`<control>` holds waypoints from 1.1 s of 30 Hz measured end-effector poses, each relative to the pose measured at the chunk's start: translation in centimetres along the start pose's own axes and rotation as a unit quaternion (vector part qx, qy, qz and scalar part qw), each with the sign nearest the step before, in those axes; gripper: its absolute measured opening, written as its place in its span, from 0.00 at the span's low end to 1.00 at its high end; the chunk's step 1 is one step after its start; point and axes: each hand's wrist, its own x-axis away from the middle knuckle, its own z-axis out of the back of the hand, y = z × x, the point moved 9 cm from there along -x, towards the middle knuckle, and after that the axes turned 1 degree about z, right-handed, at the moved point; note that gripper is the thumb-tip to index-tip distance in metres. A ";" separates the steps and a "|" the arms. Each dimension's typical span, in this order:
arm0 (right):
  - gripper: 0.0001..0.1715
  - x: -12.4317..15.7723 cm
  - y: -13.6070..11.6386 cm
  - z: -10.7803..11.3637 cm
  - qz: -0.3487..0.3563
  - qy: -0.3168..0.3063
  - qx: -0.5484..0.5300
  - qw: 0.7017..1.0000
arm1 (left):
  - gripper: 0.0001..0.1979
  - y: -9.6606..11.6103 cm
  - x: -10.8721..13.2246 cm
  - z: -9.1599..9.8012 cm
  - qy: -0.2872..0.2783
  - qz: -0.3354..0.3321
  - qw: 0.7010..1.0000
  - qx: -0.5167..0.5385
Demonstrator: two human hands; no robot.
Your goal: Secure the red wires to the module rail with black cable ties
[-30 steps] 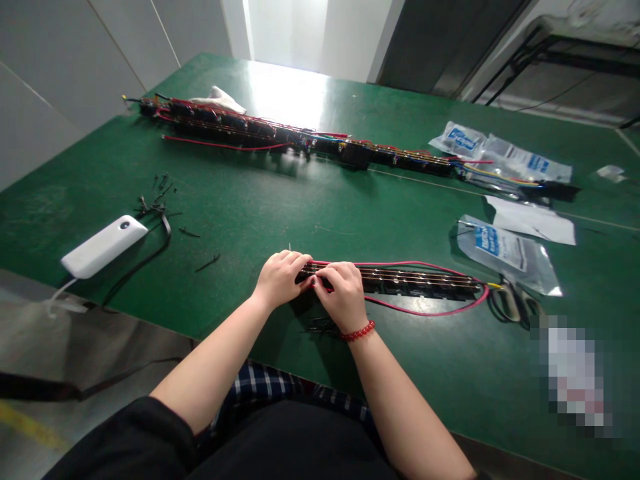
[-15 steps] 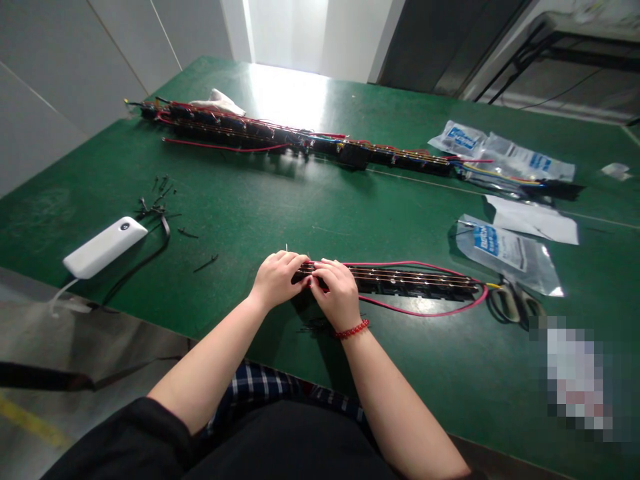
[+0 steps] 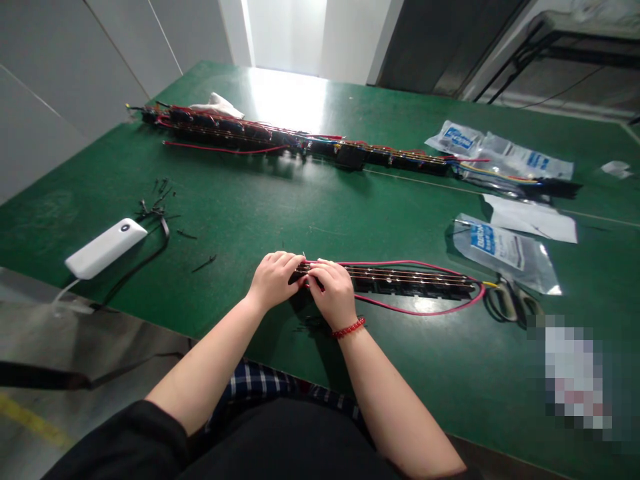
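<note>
On the green counter, the black wired strip is lying lengthwise. The right hand is creeping toward the left hand, so work seems to be bunching there; left fingers are curling round the strip, right fingers are bending in, how tightly or on what I can't tell.

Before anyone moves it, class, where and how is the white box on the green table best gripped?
Probably around the middle of the white box, pinching its two long sides from above. It is long and narrow and lies flat; a white cord leaves its left end, and small black pieces lie by its right end.
</note>
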 end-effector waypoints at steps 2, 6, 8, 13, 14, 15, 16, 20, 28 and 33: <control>0.07 0.0 0.0 0.0 -0.001 0.001 -0.002 1.000 | 0.17 0.2 0.1 0.3 0.012 0.006 1.000 -0.014; 0.07 -0.1 -0.1 0.2 0.002 0.003 -0.001 1.000 | 0.16 0.3 0.1 0.8 0.030 0.012 0.999 -0.019; 0.06 -0.1 -0.2 0.2 0.004 0.002 0.000 1.000 | 0.16 0.3 0.0 0.9 0.024 0.008 1.000 -0.015; 0.06 0.0 0.1 -0.1 -0.010 -0.012 -0.001 1.000 | 0.15 0.5 -0.4 1.5 0.000 0.005 1.000 0.006; 0.06 0.0 0.2 -0.1 -0.013 -0.015 -0.001 1.000 | 0.14 0.6 -0.6 1.7 -0.004 0.011 1.000 0.013; 0.06 0.0 0.2 -0.2 -0.015 -0.016 -0.002 1.000 | 0.12 0.6 -0.7 1.8 -0.007 0.019 1.000 0.019; 0.06 0.1 0.3 -0.2 -0.016 -0.016 -0.002 1.000 | 0.11 0.6 -0.9 1.9 -0.011 0.029 0.999 0.024; 0.05 0.1 0.3 -0.2 -0.016 -0.015 -0.001 1.000 | 0.07 0.5 -1.6 1.4 -0.034 0.068 0.996 0.039; 0.04 0.1 0.1 0.2 -0.006 0.005 -0.002 1.000 | 0.15 -0.1 -1.7 0.5 -0.055 0.107 0.987 0.105; 0.05 0.2 0.2 0.2 -0.002 0.011 -0.005 1.000 | 0.23 -0.1 -1.5 0.7 -0.032 0.089 0.984 0.153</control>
